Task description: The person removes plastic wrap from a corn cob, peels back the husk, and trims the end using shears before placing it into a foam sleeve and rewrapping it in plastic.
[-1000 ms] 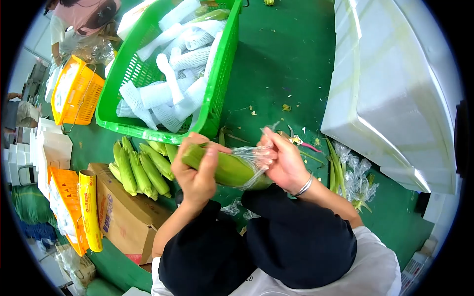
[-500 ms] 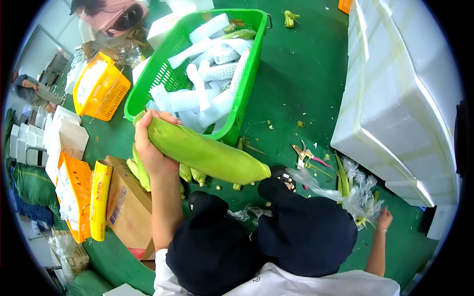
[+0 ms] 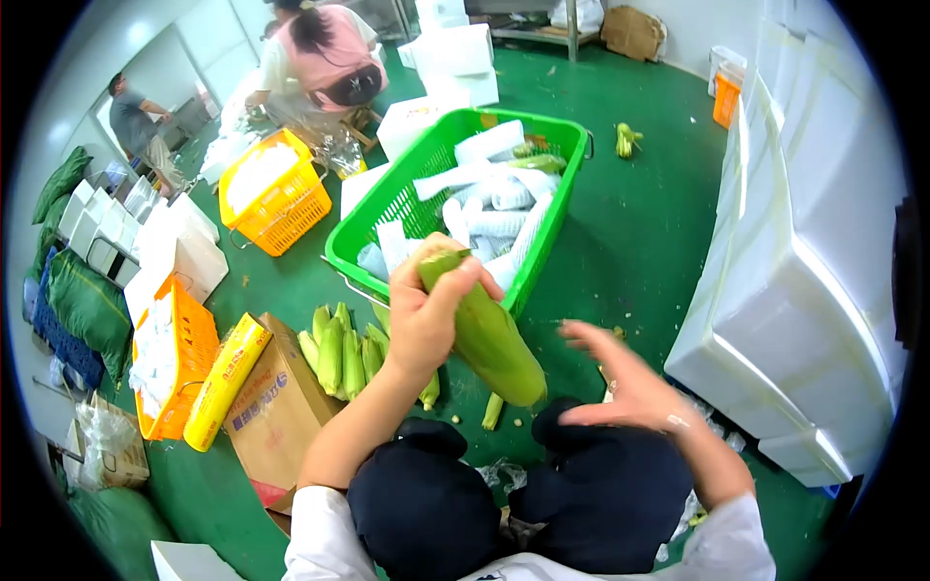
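Observation:
An ear of corn (image 3: 489, 344) in its green husk is gripped near one end by my left hand (image 3: 426, 310), its other end slanting down to the right above my knees. My right hand (image 3: 625, 382) is open, fingers spread, a little to the right of the corn and not touching it. Past my left hand stands a green basket (image 3: 554, 232) holding several pieces in white foam netting (image 3: 499, 223) and some green ears. More husked ears of corn (image 3: 334, 356) lie on the floor left of my left forearm.
At left are a cardboard box (image 3: 271, 387), a yellow roll (image 3: 228, 382) and orange baskets (image 3: 281, 218). White foam boxes (image 3: 775, 290) stack up on the right. Two people (image 3: 334, 58) are at the back left. Husk scraps (image 3: 628, 140) lie on the green floor.
My right hand has come in from the far right and opened beside the corn. My left hand has turned the corn to point more steeply downward. The view has tilted up.

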Tool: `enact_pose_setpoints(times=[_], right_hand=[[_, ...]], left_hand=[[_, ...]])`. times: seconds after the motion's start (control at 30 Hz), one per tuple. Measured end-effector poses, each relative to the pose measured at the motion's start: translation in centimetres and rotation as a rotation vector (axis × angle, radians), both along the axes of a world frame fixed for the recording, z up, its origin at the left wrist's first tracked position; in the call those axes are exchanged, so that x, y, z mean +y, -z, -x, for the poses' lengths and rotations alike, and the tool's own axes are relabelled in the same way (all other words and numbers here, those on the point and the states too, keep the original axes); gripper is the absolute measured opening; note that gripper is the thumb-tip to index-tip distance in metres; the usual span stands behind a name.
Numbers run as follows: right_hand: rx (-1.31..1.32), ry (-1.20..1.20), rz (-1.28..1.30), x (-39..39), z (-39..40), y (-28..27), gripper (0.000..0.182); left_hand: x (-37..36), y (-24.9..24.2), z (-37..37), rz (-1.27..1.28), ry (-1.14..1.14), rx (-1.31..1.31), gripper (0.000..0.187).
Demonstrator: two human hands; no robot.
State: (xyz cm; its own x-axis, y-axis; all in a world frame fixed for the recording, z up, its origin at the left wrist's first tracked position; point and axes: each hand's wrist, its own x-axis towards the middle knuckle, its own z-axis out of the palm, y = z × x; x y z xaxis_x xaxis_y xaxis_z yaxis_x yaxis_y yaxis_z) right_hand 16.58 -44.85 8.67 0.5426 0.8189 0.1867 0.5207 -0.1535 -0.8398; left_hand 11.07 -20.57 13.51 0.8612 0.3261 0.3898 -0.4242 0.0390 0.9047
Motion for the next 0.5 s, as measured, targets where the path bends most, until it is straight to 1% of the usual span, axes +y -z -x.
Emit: enact_pose_setpoints(times=[0.07,0.1,0.13,0.2,0.23,0.27,0.3,0.33,0.4,0.43,0.47,0.5], right_hand=[[0.155,-0.277,0.053,5.7,-0.2,-2.0,0.082],[0.136,-0.288,0.036,7.5,-0.2,-1.6,0.082],[0.148,-0.274,-0.001,9.0,0.0,-0.4,0.082],[0.142,-0.278,-0.044,10.7,0.3,-0.1,0.081],[0.153,-0.281,-0.095,11.2,0.3,-0.3,0.080],[0.171,-0.284,-0.146,11.7,0.3,-0.5,0.079],[0.179,-0.330,-0.253,12.4,0.1,-0.1,0.076],[0.178,-0.341,-0.253,12.9,0.0,-0.3,0.076],[0.240,-0.394,-0.330,13.7,-0.3,-0.5,0.068],[-0.047,-0.313,-0.365,14.1,-0.8,0.2,0.056],[-0.040,-0.311,-0.359,13.7,-1.0,0.2,0.056],[-0.218,-0.165,-0.193,12.8,-1.2,-0.3,0.050]], left_hand=[[-0.3,-1.7,0.1,-0.016,0.033,0.047,0.018],[1.0,-0.9,-0.2,-0.038,0.089,0.037,0.033],[1.6,-1.1,0.0,-0.052,0.075,0.026,0.033],[2.8,-1.4,0.5,0.124,0.016,-0.146,0.062],[4.6,-0.7,1.4,0.080,0.169,-0.078,0.092],[5.0,0.4,2.0,0.074,0.155,-0.087,0.092],[5.1,1.4,2.7,0.012,0.263,-0.018,0.091],[4.8,1.8,3.2,-0.046,0.373,0.053,0.090],[4.1,2.5,4.0,0.004,0.353,0.096,0.088],[4.5,3.1,4.1,-0.096,0.216,0.167,0.082],[4.6,3.8,4.2,-0.196,0.082,0.239,0.077],[4.4,4.4,4.5,-0.184,0.087,0.243,0.077]])
